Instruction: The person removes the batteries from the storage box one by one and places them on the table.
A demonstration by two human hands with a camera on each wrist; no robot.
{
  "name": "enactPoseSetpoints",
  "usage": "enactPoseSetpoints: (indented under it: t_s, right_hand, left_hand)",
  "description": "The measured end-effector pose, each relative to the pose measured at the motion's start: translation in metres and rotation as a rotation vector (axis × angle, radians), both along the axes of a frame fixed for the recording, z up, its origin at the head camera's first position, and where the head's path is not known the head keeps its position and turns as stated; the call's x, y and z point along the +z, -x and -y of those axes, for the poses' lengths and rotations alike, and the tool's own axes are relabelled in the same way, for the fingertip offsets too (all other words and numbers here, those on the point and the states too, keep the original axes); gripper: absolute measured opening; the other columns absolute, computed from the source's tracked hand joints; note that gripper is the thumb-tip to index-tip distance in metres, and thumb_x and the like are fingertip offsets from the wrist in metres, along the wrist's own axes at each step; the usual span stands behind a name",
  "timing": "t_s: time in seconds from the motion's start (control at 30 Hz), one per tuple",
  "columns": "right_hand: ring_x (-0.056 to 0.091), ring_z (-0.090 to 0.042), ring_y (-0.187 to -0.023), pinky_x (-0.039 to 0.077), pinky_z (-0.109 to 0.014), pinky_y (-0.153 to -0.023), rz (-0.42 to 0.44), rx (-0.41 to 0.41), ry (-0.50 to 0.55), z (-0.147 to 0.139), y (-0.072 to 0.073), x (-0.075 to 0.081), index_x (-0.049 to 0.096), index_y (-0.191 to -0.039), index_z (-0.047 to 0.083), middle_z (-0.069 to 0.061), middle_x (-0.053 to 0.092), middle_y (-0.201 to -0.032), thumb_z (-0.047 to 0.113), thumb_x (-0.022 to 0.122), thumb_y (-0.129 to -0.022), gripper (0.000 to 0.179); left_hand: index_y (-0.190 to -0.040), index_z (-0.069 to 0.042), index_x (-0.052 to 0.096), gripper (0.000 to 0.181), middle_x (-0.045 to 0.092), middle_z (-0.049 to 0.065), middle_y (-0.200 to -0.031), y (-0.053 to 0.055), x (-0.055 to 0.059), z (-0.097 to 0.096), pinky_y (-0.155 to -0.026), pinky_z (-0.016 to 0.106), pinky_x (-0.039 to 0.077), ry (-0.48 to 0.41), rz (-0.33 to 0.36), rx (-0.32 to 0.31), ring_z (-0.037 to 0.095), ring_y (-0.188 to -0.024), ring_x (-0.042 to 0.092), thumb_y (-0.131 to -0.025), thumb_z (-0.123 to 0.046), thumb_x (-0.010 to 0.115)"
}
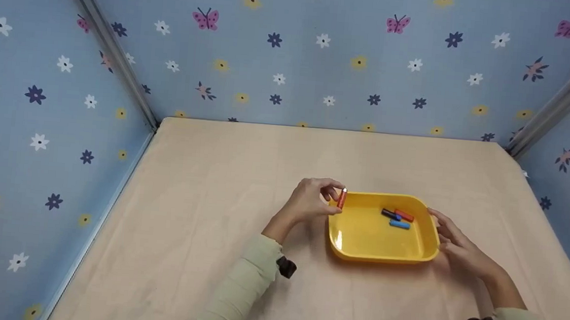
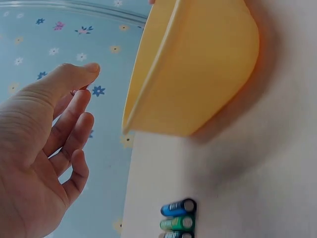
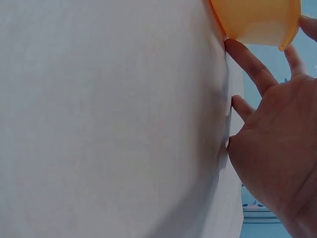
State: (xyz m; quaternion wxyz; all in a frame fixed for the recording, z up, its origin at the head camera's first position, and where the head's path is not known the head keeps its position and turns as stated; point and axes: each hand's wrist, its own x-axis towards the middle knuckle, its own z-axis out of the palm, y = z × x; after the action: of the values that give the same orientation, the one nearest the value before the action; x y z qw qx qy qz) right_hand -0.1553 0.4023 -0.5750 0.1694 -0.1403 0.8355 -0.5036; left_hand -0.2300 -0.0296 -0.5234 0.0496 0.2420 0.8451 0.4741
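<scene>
My left hand point(image 1: 311, 199) pinches a red battery point(image 1: 342, 199) between thumb and fingertips, holding it upright over the left rim of a yellow tub point(image 1: 359, 256). In the left wrist view the thumb and fingers mostly hide that battery. Inside the tub, toward its right side, lie a black battery point(image 1: 389, 214), another red battery point(image 1: 404, 215) and a light blue battery point(image 1: 400, 224), with a bit of darker blue among them. At the tub's right end my right hand point(image 1: 466, 250) holds the rim and wall, its fingers spread along them.
Beside the tub, a blue battery point(image 2: 178, 207), a green battery point(image 2: 177, 223) and a darker one stand in a row on the cloth-covered table point(image 1: 202, 174). Flower-patterned walls point(image 1: 298, 54) enclose the table's back and sides.
</scene>
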Motion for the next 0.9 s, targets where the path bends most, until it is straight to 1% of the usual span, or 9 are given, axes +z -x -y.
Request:
enactPoseSetpoints:
  t_s: [0.13,0.33,0.5,0.6,0.67,0.73,0.77,0.8,0.9]
  right_hand:
    - [0.042,0.025,-0.135,0.019,-0.090,-0.127,0.002,-0.006,-0.028,0.000,-0.001,0.001,0.017,-0.182,0.020,-0.028,0.025,-0.185,0.009,0.053,-0.113,0.079]
    - [0.043,0.024,-0.135,0.015,-0.093,-0.125,-0.007,-0.004,-0.007,-0.001,-0.001,0.001,0.018,-0.181,0.019,-0.032,0.024,-0.184,0.009,0.054,-0.113,0.078]
    - [0.042,0.023,-0.137,0.013,-0.095,-0.124,-0.008,-0.006,-0.006,0.000,0.000,0.001,0.019,-0.181,0.019,-0.032,0.024,-0.184,0.009,0.054,-0.113,0.078]
    - [0.047,-0.003,-0.155,0.013,-0.095,-0.124,0.002,-0.014,-0.012,-0.001,0.000,0.001,0.019,-0.181,0.020,-0.030,0.025,-0.185,0.009,0.054,-0.112,0.079]
    - [0.041,-0.033,-0.165,0.011,-0.095,-0.124,0.012,-0.022,-0.016,-0.001,0.000,0.001,0.018,-0.181,0.021,-0.029,0.024,-0.186,0.008,0.054,-0.111,0.080]
    - [0.031,-0.055,-0.166,0.011,-0.095,-0.123,0.017,-0.023,-0.019,-0.001,0.000,0.001,0.018,-0.181,0.021,-0.029,0.023,-0.186,0.006,0.053,-0.110,0.082]
    - [0.031,-0.055,-0.166,0.011,-0.095,-0.124,0.013,-0.022,-0.017,-0.001,0.000,0.000,0.018,-0.181,0.021,-0.029,0.023,-0.186,0.007,0.053,-0.110,0.081]
    - [0.035,-0.047,-0.167,0.012,-0.095,-0.124,0.009,-0.022,-0.017,-0.001,0.000,0.000,0.018,-0.181,0.020,-0.029,0.024,-0.185,0.008,0.053,-0.111,0.079]
    - [0.047,-0.005,-0.157,0.013,-0.094,-0.124,-0.008,-0.017,-0.012,-0.001,0.000,-0.001,0.019,-0.181,0.018,-0.030,0.026,-0.184,0.013,0.054,-0.114,0.075]
  left_hand:
    - [-0.132,-0.010,0.081,0.047,0.083,0.013,-0.105,-0.002,-0.005,0.014,-0.083,0.018,0.054,-0.004,0.038,0.041,0.014,-0.093,0.068,-0.087,-0.009,0.095]
    - [-0.136,-0.010,0.079,0.050,0.082,0.013,-0.108,-0.005,-0.012,0.034,-0.079,0.020,0.052,-0.014,0.097,0.094,0.032,-0.102,0.074,-0.089,-0.009,0.095]
    - [-0.136,-0.010,0.078,0.050,0.081,0.010,-0.107,-0.006,-0.017,0.049,-0.080,0.021,0.053,-0.016,0.135,0.133,0.030,-0.101,0.072,-0.089,-0.009,0.096]
    - [-0.135,-0.009,0.079,0.051,0.082,0.010,-0.104,-0.007,-0.020,0.060,-0.082,0.023,0.051,0.007,0.112,0.156,0.028,-0.098,0.072,-0.087,-0.009,0.097]
    - [-0.134,-0.009,0.079,0.051,0.082,0.009,-0.103,-0.007,-0.023,0.067,-0.082,0.024,0.051,0.025,0.109,0.172,0.024,-0.096,0.071,-0.086,-0.009,0.098]
    - [-0.134,-0.009,0.080,0.051,0.082,0.008,-0.102,-0.008,-0.026,0.075,-0.080,0.023,0.050,0.038,0.118,0.190,0.019,-0.092,0.070,-0.086,-0.010,0.098]
    - [-0.134,-0.009,0.080,0.051,0.082,0.008,-0.102,-0.008,-0.027,0.078,-0.079,0.023,0.050,0.039,0.124,0.198,0.016,-0.091,0.069,-0.086,-0.010,0.098]
    - [-0.134,-0.009,0.080,0.051,0.082,0.007,-0.102,-0.008,-0.029,0.082,-0.079,0.023,0.050,0.037,0.131,0.207,0.013,-0.090,0.068,-0.086,-0.010,0.098]
    - [-0.134,-0.007,0.080,0.051,0.083,0.008,-0.102,-0.008,-0.032,0.090,-0.077,0.023,0.050,0.019,0.145,0.225,0.011,-0.088,0.068,-0.086,-0.008,0.097]
